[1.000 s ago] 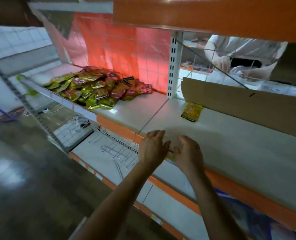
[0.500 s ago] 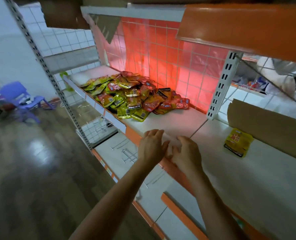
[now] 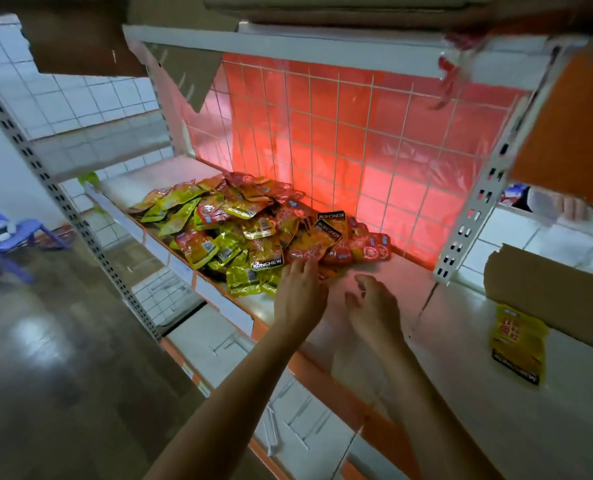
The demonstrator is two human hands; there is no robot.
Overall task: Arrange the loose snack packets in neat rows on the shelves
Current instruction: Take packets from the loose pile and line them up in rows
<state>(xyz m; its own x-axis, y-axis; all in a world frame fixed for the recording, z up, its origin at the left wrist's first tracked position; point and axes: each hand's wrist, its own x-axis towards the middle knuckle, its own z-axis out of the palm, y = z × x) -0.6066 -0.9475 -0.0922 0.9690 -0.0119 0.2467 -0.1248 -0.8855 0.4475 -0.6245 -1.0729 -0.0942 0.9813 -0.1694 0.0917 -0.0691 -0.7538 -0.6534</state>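
Note:
A loose heap of yellow-green and red snack packets [image 3: 250,230] lies on the white shelf [image 3: 385,271] against a red mesh back panel. My left hand [image 3: 300,292] reaches over the shelf, its straight fingertips touching the packets at the near right edge of the heap. My right hand [image 3: 373,306] hovers just right of it above bare shelf, fingers loosely bent, holding nothing. One yellow packet [image 3: 518,344] lies alone on the shelf section to the right.
A white slotted upright [image 3: 475,206] divides the two shelf sections. A cardboard sheet [image 3: 551,289] stands behind the lone packet. A lower shelf [image 3: 239,362] holds loose metal hooks. A blue plastic chair [image 3: 7,237] stands on the glossy floor to the left.
The view has swung left onto the heap. Both hands have moved forward from the shelf's front edge, the left one now touching the packets.

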